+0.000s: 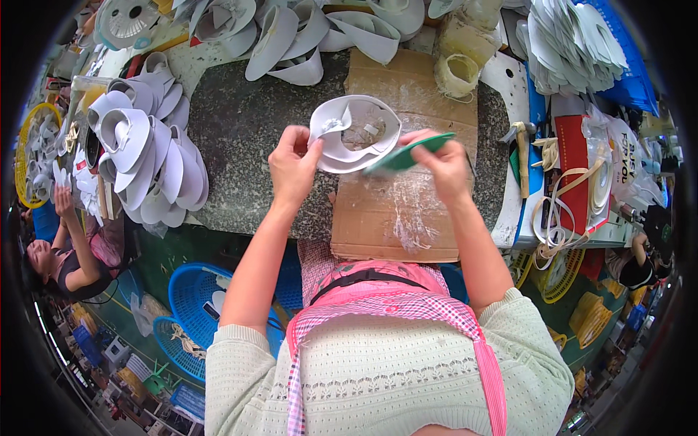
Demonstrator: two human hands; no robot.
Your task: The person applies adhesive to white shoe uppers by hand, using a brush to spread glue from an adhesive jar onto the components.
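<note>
Above the worktable, my left hand (292,163) pinches the left edge of a white ring-shaped visor (347,163) between thumb and fingers. A curled white flap and some clear film show inside the ring. My right hand (447,168) grips a flat green piece (436,142) with a rounded end, which is smeared by motion. The green piece lies close against the visor's right side; whether they touch I cannot tell. Beneath both hands is a brown cardboard sheet (371,225), streaked with whitish dried residue, on a dark speckled board (240,145).
Stacked white visors (131,145) stand at the left, with more along the far edge. A yellowish, crusted container (458,76) sits at the far right of the cardboard. A hammer (522,156) and white straps (556,218) lie to the right. Another person (76,254) works at the left.
</note>
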